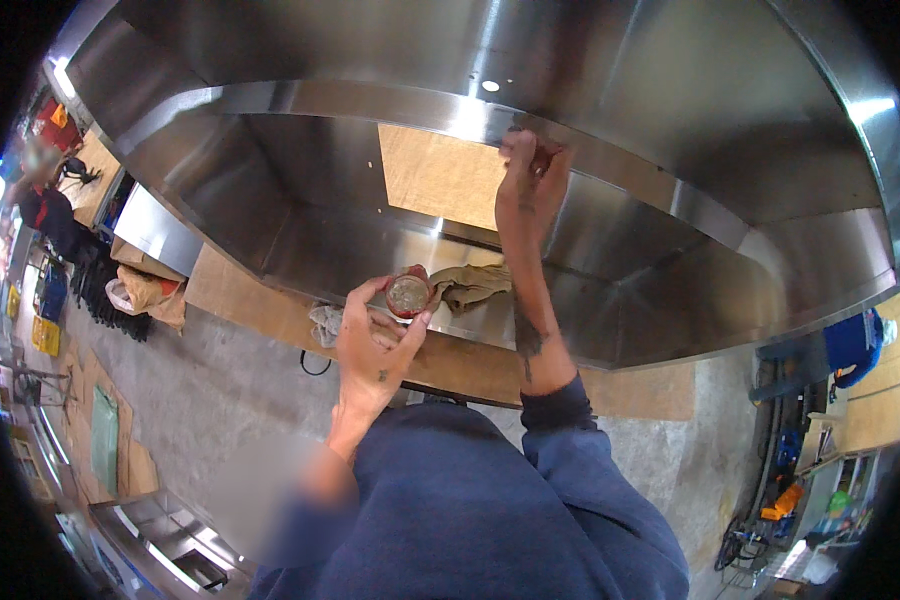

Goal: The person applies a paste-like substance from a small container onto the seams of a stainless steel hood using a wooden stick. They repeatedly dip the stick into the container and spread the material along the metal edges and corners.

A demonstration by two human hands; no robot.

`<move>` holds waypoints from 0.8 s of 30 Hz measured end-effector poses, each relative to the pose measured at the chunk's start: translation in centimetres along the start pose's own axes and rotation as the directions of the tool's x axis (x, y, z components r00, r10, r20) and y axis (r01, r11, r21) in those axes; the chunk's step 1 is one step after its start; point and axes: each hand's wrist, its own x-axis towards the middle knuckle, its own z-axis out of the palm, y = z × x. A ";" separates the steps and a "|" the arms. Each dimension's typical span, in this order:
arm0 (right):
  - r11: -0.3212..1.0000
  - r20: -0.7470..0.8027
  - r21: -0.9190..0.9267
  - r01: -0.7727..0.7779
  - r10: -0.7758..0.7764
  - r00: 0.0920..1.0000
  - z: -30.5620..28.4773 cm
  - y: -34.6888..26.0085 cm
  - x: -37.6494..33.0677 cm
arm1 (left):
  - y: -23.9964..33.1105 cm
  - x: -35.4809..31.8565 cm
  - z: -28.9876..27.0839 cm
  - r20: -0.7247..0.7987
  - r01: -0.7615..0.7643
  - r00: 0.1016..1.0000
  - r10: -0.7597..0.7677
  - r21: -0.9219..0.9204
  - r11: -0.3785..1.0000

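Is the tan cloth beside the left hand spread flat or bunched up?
Bunched: the tan cloth, near the left hand, shows heaped folds.

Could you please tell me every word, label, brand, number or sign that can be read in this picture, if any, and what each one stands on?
No text can be read anywhere.
Round container in the left hand: no lettering can be made out.
Steel hood-like piece: no lettering can be made out.
Yellow bin at the far left: too small and blurred to tell.

Round container (408, 294) in left hand (370, 350)
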 end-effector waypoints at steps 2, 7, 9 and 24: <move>0.995 0.129 0.042 -0.093 0.087 0.988 -1.6 -2.7 -2.2 | -0.7 0.6 0.4 -0.048 -0.106 0.993 0.108 0.038 0.994; 0.977 0.383 -0.158 -0.145 0.196 0.903 -6.2 -7.8 -6.1 | -0.2 2.3 0.6 -0.058 -0.240 0.968 0.245 0.087 0.967; 0.972 0.434 -0.236 0.013 0.093 0.896 -6.8 -9.3 -6.7 | 0.2 2.7 1.0 -0.066 -0.327 0.938 0.339 0.149 0.933; 0.957 0.363 -0.289 0.004 0.106 0.926 -9.1 -8.9 -6.4 | 1.6 3.0 3.3 -0.016 -0.384 0.922 0.387 0.083 0.920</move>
